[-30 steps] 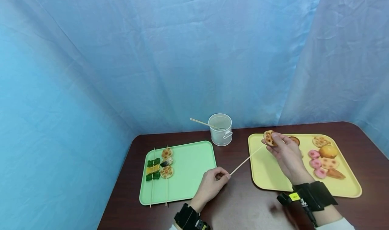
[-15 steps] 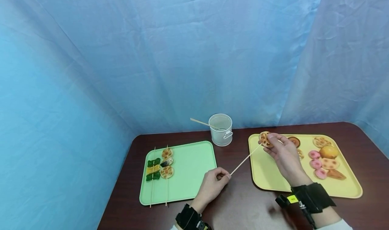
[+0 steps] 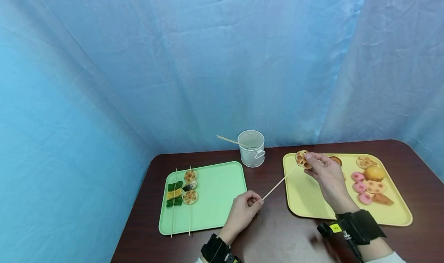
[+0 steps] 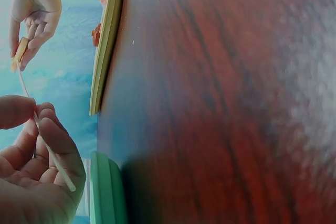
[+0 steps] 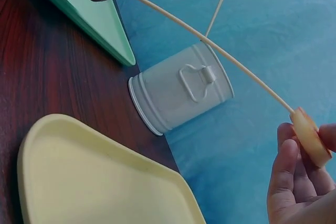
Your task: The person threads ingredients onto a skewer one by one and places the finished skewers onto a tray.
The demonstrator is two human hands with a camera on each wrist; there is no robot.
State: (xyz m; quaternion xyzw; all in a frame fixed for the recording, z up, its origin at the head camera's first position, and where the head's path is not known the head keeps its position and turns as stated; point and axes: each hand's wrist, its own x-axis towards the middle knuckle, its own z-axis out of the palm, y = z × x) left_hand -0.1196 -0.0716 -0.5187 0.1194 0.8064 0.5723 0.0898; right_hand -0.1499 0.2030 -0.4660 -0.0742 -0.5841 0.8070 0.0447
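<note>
My left hand (image 3: 241, 213) pinches a thin bamboo skewer (image 3: 280, 182) near its lower end, between thumb and fingers. Above the yellow tray (image 3: 306, 201), my right hand (image 3: 327, 180) holds a round browned lotus root slice (image 3: 301, 160) by its edge. In the right wrist view the skewer's far tip meets the rim of the lotus root slice (image 5: 311, 137); how deep it goes in, I cannot tell. On the green tray (image 3: 218, 193) lie two loaded skewers: one with green and yellow pieces (image 3: 174, 194), the other with two lotus root slices and a dark-skinned piece (image 3: 190, 185) between them.
A small white bucket (image 3: 252, 155) with thin sticks leaning in it stands behind, between the trays. The yellow tray's right side bears several toy foods, among them pink rings (image 3: 360, 187) and a round yellow-brown piece (image 3: 375, 174). A blue curtain (image 3: 222, 70) hangs behind the table.
The lotus root slice in my right hand has shifted slightly left and turned its face more toward the head camera, staying at the skewer tip. My left hand has barely moved.
</note>
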